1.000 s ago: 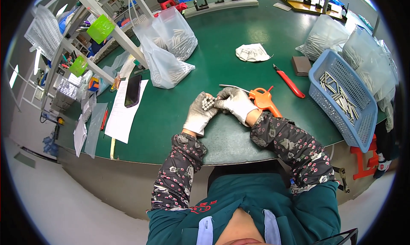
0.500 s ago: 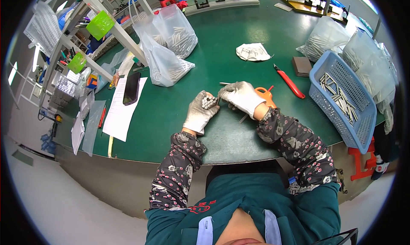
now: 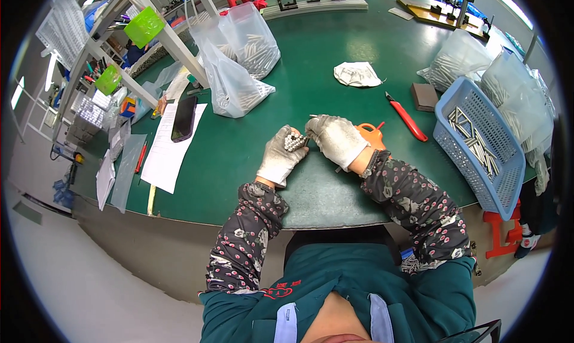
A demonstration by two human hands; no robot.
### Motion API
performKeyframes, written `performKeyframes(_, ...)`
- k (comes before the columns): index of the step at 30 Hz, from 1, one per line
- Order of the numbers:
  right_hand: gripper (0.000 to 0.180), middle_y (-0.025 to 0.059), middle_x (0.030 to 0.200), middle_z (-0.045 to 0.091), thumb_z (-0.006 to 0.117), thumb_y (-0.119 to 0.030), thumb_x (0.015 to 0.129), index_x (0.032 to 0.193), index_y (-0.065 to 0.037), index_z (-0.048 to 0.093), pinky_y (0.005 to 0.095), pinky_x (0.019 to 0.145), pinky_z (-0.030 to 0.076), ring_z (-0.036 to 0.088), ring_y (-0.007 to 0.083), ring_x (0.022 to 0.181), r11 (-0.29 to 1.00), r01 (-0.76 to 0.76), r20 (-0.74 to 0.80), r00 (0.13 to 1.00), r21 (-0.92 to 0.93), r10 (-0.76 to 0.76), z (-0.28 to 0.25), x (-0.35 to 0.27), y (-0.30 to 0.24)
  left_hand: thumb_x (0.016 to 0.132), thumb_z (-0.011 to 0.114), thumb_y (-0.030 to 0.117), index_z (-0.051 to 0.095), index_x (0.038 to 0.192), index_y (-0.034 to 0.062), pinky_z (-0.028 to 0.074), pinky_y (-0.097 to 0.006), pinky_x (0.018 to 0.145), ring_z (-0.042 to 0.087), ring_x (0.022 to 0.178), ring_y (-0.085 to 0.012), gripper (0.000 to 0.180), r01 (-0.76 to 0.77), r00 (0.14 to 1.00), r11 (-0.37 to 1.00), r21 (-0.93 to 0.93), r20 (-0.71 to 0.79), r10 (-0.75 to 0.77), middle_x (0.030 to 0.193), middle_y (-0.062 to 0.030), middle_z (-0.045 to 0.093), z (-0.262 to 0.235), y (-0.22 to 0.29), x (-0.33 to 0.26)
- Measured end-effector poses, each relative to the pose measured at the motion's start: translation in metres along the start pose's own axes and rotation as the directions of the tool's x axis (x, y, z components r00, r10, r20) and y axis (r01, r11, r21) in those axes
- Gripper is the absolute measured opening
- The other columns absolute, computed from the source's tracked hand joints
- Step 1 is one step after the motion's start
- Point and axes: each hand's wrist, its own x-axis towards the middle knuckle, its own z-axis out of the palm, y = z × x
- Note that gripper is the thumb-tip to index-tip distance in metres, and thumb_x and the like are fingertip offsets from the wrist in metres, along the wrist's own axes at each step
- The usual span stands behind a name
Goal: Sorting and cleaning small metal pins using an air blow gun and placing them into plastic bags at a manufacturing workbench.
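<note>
The table is dark green. Upon it lie a red-handled knife, a blue basket and orange scissors. Both sleeves are dark with a floral pattern.

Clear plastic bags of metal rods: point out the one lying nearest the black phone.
The slumped bag at the table's left, just right of the phone; the taller bag stands behind it, the others far right.

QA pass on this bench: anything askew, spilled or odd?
Nothing spilled. The left hand grips a bundle of pins, with the right hand at it. One oddity: a phone lies on loose paper near the table edge.
</note>
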Motion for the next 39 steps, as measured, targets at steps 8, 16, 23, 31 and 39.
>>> performKeyframes(8, 0.012, 0.0136, 0.079, 0.060, 0.053, -0.004, 0.076, 0.087, -0.005, 0.058, 0.0394, 0.065, 0.047, 0.059, 0.0324, 0.074, 0.997, 0.032, -0.015, 0.999, 0.076, -0.031, -0.001, -0.002, 0.001, 0.065, 0.072, -0.003, 0.052, 0.091, 0.0052, 0.045, -0.022, 0.070, 0.051, 0.076, -0.0080, 0.034, 0.047, 0.999, 0.999, -0.016, 0.016, -0.046, 0.082, 0.0009, 0.054, -0.001, 0.001, -0.001)
performKeyframes(16, 0.020, 0.0124, 0.075, 0.061, 0.055, -0.010, 0.080, 0.098, -0.001, 0.058, 0.0335, 0.057, 0.048, 0.060, 0.0219, 0.062, 0.868, -0.241, 0.136, 0.970, 0.434, 0.202, 0.002, -0.004, 0.005, 0.066, 0.071, -0.004, 0.051, 0.093, 0.0041, 0.045, -0.022, 0.073, 0.051, 0.078, -0.0078, 0.035, 0.050, 0.998, 0.998, -0.029, 0.026, -0.049, 0.084, 0.0011, 0.053, 0.000, 0.003, -0.002)
performKeyframes(23, 0.025, 0.0056, 0.070, 0.058, 0.058, -0.013, 0.083, 0.099, 0.006, 0.056, 0.0209, 0.047, 0.047, 0.054, 0.0091, 0.053, 0.336, -0.620, 0.487, 0.776, 0.709, 0.401, -0.006, -0.006, -0.007, 0.065, 0.071, -0.001, 0.051, 0.087, 0.0047, 0.046, -0.023, 0.068, 0.053, 0.073, -0.0091, 0.030, -0.007, 1.000, 0.993, -0.121, -0.007, 0.006, 0.079, -0.0015, 0.056, 0.000, -0.003, -0.002)
performKeyframes(31, 0.021, 0.0039, 0.068, 0.057, 0.057, -0.013, 0.082, 0.095, 0.004, 0.058, 0.0203, 0.046, 0.045, 0.053, 0.0086, 0.052, 0.396, -0.609, 0.476, 0.790, 0.688, 0.388, -0.003, -0.005, -0.008, 0.066, 0.071, -0.001, 0.052, 0.087, 0.0043, 0.046, -0.023, 0.068, 0.054, 0.074, -0.0088, 0.029, 0.006, 1.000, 0.986, -0.168, 0.002, -0.005, 0.079, -0.0018, 0.057, -0.001, -0.006, -0.001)
performKeyframes(39, 0.020, 0.0031, 0.066, 0.056, 0.058, -0.014, 0.082, 0.092, 0.003, 0.059, 0.0202, 0.044, 0.042, 0.051, 0.0078, 0.050, 0.508, -0.580, 0.433, 0.814, 0.637, 0.387, -0.003, -0.005, -0.012, 0.066, 0.070, -0.002, 0.053, 0.088, 0.0046, 0.046, -0.023, 0.068, 0.054, 0.073, -0.0091, 0.028, 0.018, 0.999, 0.984, -0.177, 0.036, -0.012, 0.079, -0.0016, 0.057, -0.003, 0.000, -0.003)
